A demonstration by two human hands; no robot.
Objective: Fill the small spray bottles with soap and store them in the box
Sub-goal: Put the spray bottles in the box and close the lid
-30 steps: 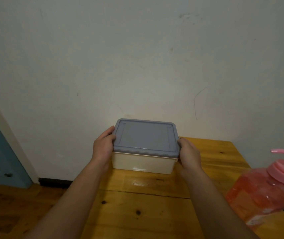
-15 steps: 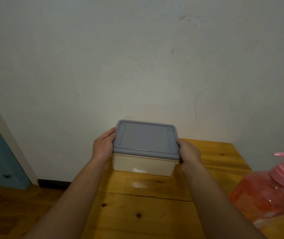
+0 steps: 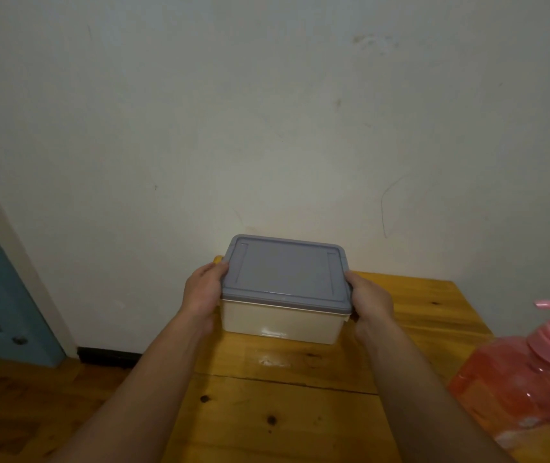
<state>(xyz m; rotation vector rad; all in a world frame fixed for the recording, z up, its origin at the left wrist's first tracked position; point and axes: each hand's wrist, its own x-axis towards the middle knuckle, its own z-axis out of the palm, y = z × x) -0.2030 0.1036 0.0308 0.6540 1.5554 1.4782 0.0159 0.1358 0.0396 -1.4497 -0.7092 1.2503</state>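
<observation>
Your left hand [image 3: 205, 292] grips the left end of the box [image 3: 280, 320], fingers curled at the grey lid [image 3: 285, 274] (it's on, lying flat). The box is at the far end of the wooden table [image 3: 434, 312], near the wall [image 3: 267, 128]. Your right hand [image 3: 370, 300] clasps its right end. Far right: the pink soap bottle [image 3: 527, 379].

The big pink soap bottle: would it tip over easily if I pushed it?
Probably not. The pink soap bottle looks wide-bodied and mostly full, so it is likely heavy and steady. Its smooth plastic may be slippery. It stands near the table edge, so a hard shove could slide it off.
</observation>
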